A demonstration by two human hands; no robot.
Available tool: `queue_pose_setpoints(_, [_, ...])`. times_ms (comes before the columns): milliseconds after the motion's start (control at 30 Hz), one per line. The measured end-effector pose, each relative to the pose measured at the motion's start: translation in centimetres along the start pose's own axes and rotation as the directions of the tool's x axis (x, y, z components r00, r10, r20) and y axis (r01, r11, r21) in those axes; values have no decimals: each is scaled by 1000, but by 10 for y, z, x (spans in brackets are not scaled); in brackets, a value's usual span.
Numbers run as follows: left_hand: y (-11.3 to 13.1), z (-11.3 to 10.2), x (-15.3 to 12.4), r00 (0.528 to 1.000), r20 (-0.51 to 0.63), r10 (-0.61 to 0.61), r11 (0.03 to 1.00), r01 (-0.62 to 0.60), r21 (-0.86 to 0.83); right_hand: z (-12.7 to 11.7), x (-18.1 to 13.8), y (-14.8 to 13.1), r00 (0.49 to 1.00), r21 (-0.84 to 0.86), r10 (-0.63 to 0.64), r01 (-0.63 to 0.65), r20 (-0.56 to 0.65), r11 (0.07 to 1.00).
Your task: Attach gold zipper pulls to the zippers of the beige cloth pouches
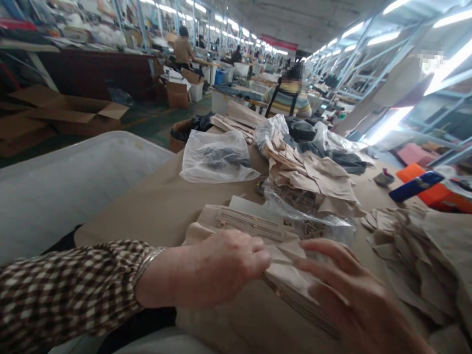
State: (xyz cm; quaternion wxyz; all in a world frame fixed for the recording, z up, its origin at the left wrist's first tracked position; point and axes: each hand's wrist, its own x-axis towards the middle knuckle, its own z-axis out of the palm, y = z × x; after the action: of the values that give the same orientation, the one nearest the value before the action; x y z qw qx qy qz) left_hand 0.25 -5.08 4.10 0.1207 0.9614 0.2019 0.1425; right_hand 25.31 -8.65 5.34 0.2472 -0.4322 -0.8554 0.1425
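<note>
My left hand (224, 264) is closed, its fingers and thumb pinching a piece of beige fabric (289, 272) in front of me. My right hand (358, 292), a little blurred, has its fingers stretched out and apart over the same piece. Its fingertips are at the fabric's right side; whether they press on it I cannot tell. Behind my left hand lies a beige panel (207, 218) with a zipper (252, 221) along it. Nearer me, below the fabric, runs another dark zipper-like strip (303, 307).
Beige cut pieces (310, 175) lie piled at the back with clear plastic (278, 194) and a white bag (221, 156). More beige pieces (414, 259) are stacked at right, near a blue case (416, 186). A white bin (109, 160) stands left, cardboard boxes (68, 110) beyond. A person (288, 96) sits ahead.
</note>
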Motion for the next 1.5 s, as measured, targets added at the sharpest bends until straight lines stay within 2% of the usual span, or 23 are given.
queue_pose_setpoints(67, [9,-11,-12,999,13,-48,993,49,-108,-5,-13,-14,983,-177,-171,181,70,968])
queue_pose_setpoints(133, [12,-23,-21,986,33,-162,966,166,-198,-10,-23,-22,974,-191,-211,224,87,956])
queue_pose_setpoints(200, [7,-30,-25,959,76,-274,931,284,-227,-13,-26,-19,983,-126,-145,158,109,979])
queue_pose_setpoints(267, [-10,-28,-21,943,104,-317,905,333,-265,-12,-19,-1,983,-58,2,9,183,998])
queue_pose_setpoints(333, [-35,-15,-10,931,106,-349,885,364,-290,-4,-4,27,953,-43,162,-156,256,987])
queue_pose_setpoints(400, [-64,7,5,900,136,-413,871,434,-230,15,15,62,930,-93,254,-238,267,967])
queue_pose_setpoints(500, [-100,45,27,824,192,-533,841,541,14,53,38,112,933,-254,278,-219,229,942])
queue_pose_setpoints(567, [-116,66,37,774,209,-597,802,585,122,78,45,135,933,-364,295,-206,207,908])
queue_pose_setpoints(633, [-125,78,42,742,232,-629,777,610,155,95,46,149,931,-423,302,-194,205,885])
queue_pose_setpoints(733, [-129,85,45,727,254,-638,768,621,156,104,42,157,931,-431,290,-174,220,886])
queue_pose_setpoints(833, [-129,83,46,733,273,-623,781,603,164,101,40,157,933,-398,271,-161,238,903])
queue_pose_setpoints(967, [-118,76,50,776,234,-586,810,550,205,98,41,151,937,-425,249,-126,246,896])
queue_pose_setpoints(1067, [-97,77,52,856,98,-508,837,464,289,100,41,141,942,-447,244,-121,229,886])
queue_pose_setpoints(1133, [-81,88,50,933,1,-360,884,340,320,102,41,135,944,-451,251,-133,214,882])
queue_pose_setpoints(1167, [-74,95,48,960,-21,-280,918,274,286,102,41,133,943,-447,255,-138,213,884])
queue_pose_setpoints(1233, [-65,113,43,977,6,-215,956,209,207,94,45,132,941,-406,256,-150,222,902])
queue_pose_setpoints(1300, [-64,127,38,974,83,-213,967,198,159,72,56,140,949,-348,247,-168,197,922])
queue_pose_setpoints(1367, [-69,136,33,966,119,-227,968,211,136,38,74,157,955,-365,281,-230,92,902])
queue_pose_setpoints(1433, [-76,139,28,965,93,-245,965,233,124,-1,98,183,931,-457,363,-342,-45,821])
queue_pose_setpoints(1500, [-83,139,26,965,47,-259,960,252,122,-35,121,213,895,-502,431,-429,-119,751])
